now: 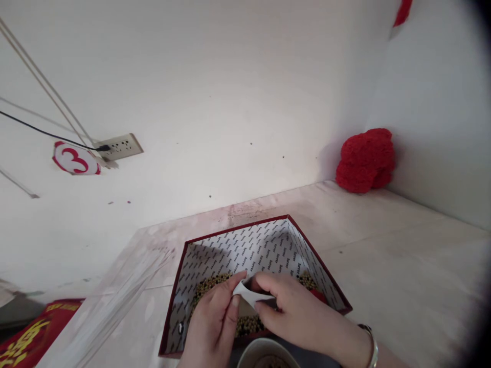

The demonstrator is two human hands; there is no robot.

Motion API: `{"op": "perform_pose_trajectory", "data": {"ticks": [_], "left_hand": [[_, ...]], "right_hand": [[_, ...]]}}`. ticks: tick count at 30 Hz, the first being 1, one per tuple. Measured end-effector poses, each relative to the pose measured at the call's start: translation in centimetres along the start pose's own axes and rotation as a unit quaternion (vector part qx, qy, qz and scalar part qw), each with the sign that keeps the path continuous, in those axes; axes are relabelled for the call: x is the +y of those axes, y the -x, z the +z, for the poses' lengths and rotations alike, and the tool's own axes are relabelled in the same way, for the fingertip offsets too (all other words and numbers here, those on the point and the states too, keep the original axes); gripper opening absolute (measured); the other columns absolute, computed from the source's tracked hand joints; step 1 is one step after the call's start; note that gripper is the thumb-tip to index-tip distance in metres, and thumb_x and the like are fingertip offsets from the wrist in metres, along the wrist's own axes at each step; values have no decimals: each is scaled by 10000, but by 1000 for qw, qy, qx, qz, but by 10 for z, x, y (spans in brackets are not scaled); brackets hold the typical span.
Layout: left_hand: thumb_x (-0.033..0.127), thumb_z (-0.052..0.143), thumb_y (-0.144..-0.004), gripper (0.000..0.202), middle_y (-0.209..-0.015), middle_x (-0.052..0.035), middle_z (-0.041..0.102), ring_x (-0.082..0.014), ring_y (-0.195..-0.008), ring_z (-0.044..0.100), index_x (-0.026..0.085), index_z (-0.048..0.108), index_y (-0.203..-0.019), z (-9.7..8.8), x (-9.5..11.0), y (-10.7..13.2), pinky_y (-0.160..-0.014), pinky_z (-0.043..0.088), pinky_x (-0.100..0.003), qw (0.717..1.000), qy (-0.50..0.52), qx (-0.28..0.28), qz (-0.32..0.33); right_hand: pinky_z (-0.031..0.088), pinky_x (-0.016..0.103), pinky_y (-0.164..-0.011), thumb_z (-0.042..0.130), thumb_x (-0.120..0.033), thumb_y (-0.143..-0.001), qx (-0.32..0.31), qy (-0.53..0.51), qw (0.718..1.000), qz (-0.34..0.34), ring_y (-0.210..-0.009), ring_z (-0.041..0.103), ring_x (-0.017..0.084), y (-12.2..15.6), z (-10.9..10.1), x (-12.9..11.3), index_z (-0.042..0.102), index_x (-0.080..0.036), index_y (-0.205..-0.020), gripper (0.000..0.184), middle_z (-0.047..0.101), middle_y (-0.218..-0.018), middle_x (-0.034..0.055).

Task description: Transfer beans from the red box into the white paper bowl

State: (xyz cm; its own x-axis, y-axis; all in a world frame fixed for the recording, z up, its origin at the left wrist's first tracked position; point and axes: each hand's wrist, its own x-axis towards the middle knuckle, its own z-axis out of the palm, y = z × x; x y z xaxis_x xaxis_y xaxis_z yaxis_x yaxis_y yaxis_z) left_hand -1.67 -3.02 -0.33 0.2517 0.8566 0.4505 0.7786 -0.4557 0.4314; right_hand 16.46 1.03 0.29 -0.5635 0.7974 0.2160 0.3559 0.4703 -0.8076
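An open box [268,240] with a dark red rim and a white printed lining sits on the pale table. Small yellow-brown beans [209,285] cover its floor, and a red item [317,295] shows at the right. My left hand [215,322] and my right hand [295,312] meet over the box. Both pinch a small white folded piece [247,294] between fingers and thumbs. A bracelet circles my right wrist. Below my hands, the rim of a white round bowl [264,350] shows at the bottom edge.
A red fluffy object [366,159] rests in the back right corner. On the wall at left are a power socket [119,147] with a black cable and a round sign [75,159] marked 3. Red printed paper [34,332] lies lower left.
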Motion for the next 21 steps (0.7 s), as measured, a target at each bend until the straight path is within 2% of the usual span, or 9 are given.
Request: {"op": "perform_pose_trajectory", "data": {"ticks": [4,8,12,21], "left_hand": [[183,426,-870,378,-1164,-12,629,-121,-1043,589,250,467,-1240,0,0,-1,-879,475,-200,1000,-6,0,11],[167,436,-863,392,-1154,7,632,-112,-1035,590,271,462,-1240,0,0,-2,-880,472,-191,1000,2,1,19],[169,434,-861,391,-1120,17,645,-111,-1006,599,290,473,-1231,1,2,-1,-855,478,-189,1000,22,6,16],[193,430,-862,382,-1117,-8,645,-135,-990,603,284,492,-1227,4,-1,0,-849,484,-216,998,50,21,34]], "right_hand": [[376,225,-668,468,-126,-773,-24,-8,1000,-3,-752,558,128,1,-1,0,543,-210,-822,123,636,-812,-9],[364,217,-636,454,-121,-771,-39,16,999,-23,-688,535,116,1,0,2,479,-184,-696,101,602,-727,-5],[348,206,-606,455,-116,-759,-49,21,998,-31,-649,508,101,1,2,5,423,-182,-657,125,581,-703,-15],[325,198,-582,501,-140,-743,-50,3,998,-25,-631,494,90,-1,1,4,414,-174,-612,161,562,-674,-28]]}}
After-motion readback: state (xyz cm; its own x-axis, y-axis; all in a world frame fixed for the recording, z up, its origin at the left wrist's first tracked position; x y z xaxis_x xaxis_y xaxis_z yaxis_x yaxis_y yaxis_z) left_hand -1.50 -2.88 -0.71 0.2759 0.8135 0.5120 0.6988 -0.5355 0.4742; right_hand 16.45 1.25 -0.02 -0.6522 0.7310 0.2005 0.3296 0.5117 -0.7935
